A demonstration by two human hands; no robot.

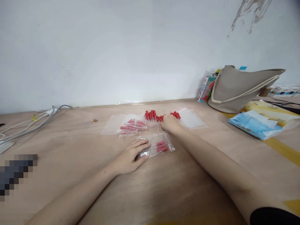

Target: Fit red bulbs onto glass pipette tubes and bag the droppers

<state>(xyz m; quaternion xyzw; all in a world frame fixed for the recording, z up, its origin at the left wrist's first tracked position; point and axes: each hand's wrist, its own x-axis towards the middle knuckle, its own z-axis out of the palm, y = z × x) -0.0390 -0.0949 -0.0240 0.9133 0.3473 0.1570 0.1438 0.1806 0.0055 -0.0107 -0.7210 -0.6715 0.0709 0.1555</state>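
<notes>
A clear zip bag lies flat in front of me with several red-bulbed glass droppers inside. My left hand rests on the table with its fingers spread, fingertips touching the bag's left end. Behind the bag is a group of loose droppers, their red bulbs pointing away from me. My right hand reaches in among these droppers with bent, closed fingers. Red bulbs show right beside its fingertips, but what is between them is hidden. More droppers lie just past that hand.
Filled bags of droppers are stacked at the left, and flat clear bags lie at the right. Farther right are a blue tissue pack, a grey bag and a plastic bottle. Cables run along the left.
</notes>
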